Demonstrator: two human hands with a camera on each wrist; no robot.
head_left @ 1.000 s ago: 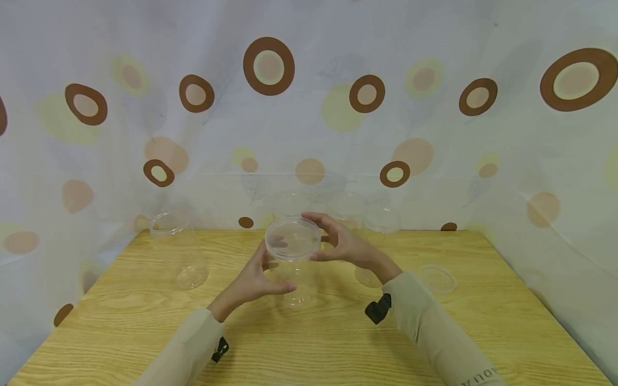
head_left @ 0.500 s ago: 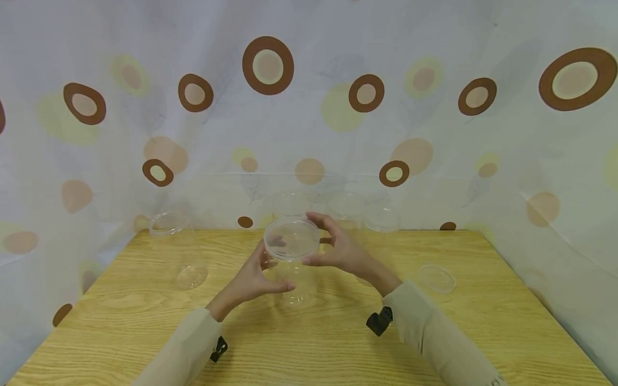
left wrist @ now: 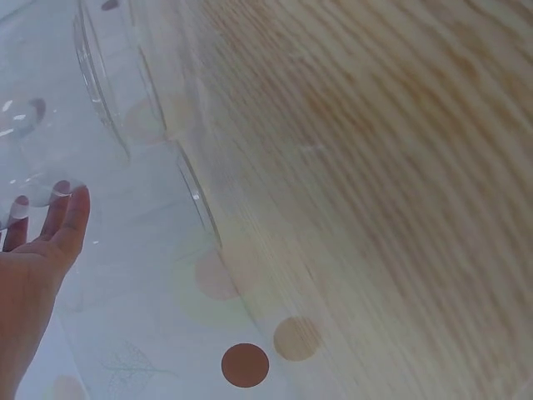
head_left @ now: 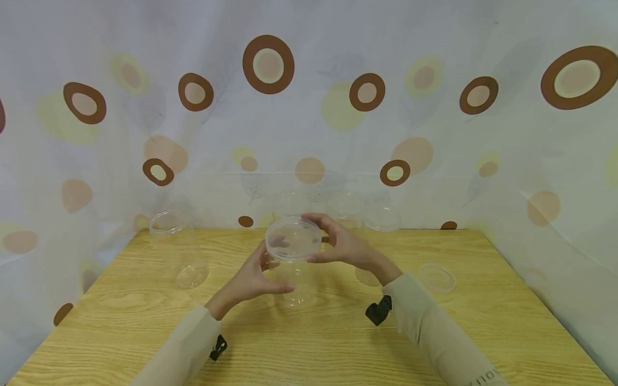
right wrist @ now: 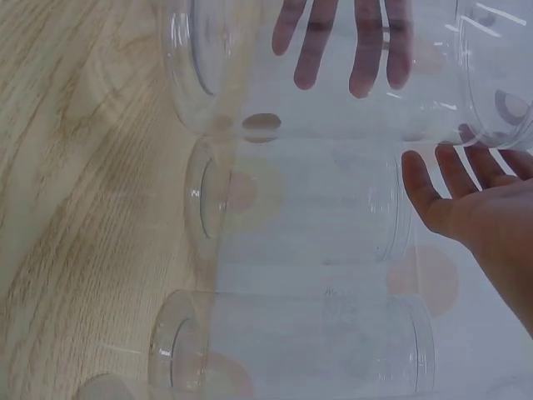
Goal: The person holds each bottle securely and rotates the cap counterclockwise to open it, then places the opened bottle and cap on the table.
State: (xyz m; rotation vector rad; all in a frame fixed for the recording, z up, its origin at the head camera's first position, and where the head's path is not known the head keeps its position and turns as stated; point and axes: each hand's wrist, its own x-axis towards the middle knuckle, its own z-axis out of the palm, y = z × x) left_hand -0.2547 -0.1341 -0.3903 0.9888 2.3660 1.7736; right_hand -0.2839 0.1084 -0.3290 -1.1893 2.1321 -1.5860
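Observation:
In the head view a clear plastic jar (head_left: 298,287) stands upright on the table in front of me, with a round clear lid (head_left: 293,239) on its top. My left hand (head_left: 251,279) holds the jar's body from the left, its thumb in front and its fingers behind. From the right, my right hand (head_left: 344,245) grips the lid's edge between thumb and fingers. In the right wrist view, the left fingers show through the jar's wall (right wrist: 241,92), and my right hand (right wrist: 491,208) is at the rim end. The left wrist view catches only part of my left hand (left wrist: 50,237).
Another clear jar (head_left: 170,222) stands on the left of the wooden table (head_left: 299,354). Several more jars (head_left: 381,219) stand behind my hands near the patterned curtain (head_left: 309,118). A loose clear lid (head_left: 438,278) lies flat at the right.
My right hand has shifted slightly around the lid's edge toward me and then back. The left hand and the jar have stayed almost in place.

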